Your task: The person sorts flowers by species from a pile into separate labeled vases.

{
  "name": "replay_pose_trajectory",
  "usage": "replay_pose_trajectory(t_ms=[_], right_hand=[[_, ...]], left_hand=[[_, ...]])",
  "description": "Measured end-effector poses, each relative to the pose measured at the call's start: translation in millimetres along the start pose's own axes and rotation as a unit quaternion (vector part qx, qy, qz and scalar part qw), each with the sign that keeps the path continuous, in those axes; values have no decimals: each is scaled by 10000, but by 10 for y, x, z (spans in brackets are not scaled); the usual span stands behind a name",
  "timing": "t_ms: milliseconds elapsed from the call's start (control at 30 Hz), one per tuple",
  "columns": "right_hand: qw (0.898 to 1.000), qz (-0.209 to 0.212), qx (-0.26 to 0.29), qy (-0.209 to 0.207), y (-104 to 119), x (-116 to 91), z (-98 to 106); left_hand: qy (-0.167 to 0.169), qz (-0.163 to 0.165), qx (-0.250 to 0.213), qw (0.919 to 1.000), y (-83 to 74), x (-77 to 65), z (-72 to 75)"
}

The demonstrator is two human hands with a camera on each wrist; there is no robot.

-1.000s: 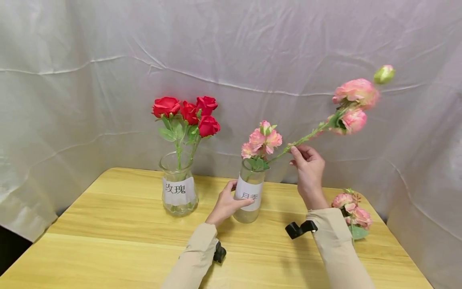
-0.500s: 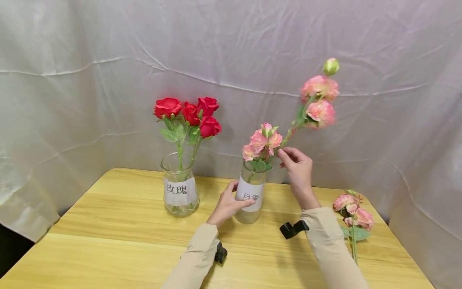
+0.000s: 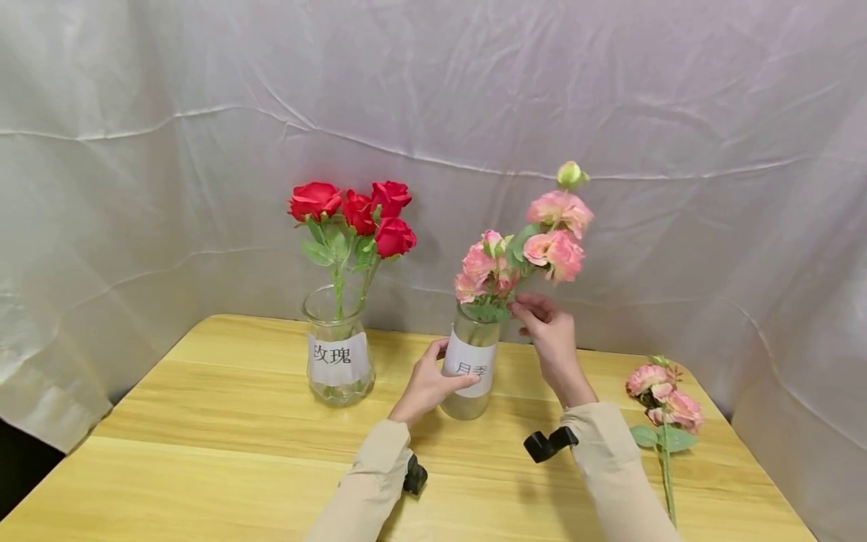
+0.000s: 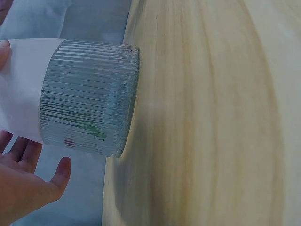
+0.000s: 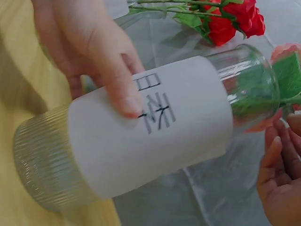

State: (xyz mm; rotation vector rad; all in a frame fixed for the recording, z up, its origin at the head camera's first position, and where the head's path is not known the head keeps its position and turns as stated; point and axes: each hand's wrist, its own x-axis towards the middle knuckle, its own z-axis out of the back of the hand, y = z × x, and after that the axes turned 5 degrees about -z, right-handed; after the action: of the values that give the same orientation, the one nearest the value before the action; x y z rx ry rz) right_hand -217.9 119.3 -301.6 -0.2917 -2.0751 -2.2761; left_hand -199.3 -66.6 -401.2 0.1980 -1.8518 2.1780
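Observation:
In the head view my left hand (image 3: 427, 382) grips a clear glass vase (image 3: 463, 407) by its white paper label (image 3: 470, 355), thumb across the front. The vase's ribbed base (image 4: 89, 99) stands close to the table in the left wrist view. My right hand (image 3: 552, 340) is just right of the vase mouth and pinches the green stem of a pink flower spray (image 3: 557, 254). Two open pink blooms and a pale bud top this spray, which leans right. Other pink flowers (image 3: 478, 269) stand in the same vase. Its stem's lower end is hidden behind leaves.
Left of the hands, a second glass vase (image 3: 339, 391) with a labelled front holds several red roses (image 3: 359, 211). Another pink flower stem (image 3: 667, 421) lies on the wooden table (image 3: 203, 421) at the right. A grey cloth (image 3: 433, 90) hangs behind the table.
My right hand has moved left and down toward the vase mouth. The pink spray has swung more upright and sunk lower beside the other pink flowers. My left hand keeps its grip on the vase.

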Motion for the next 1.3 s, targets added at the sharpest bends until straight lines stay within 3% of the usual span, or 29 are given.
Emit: replay_pose_trajectory(t_ms=[233,667,1033,1300], right_hand=[[9985,-277,-229,407,-172,-34,102],[9940,-471,-703,686,-386,-137,424],[9802,-515,-1622,1015,-473,-239,892],[9715,-465,-2140,902,-484,-379,1293]], left_hand=[[-15,-84,-91,9999,25,2,3],[-38,-63,-26,10000,21,-10,20],[-22,-138,-112,9998,29,-7,9],[-11,-59,17,10000,9,-11,-1]])
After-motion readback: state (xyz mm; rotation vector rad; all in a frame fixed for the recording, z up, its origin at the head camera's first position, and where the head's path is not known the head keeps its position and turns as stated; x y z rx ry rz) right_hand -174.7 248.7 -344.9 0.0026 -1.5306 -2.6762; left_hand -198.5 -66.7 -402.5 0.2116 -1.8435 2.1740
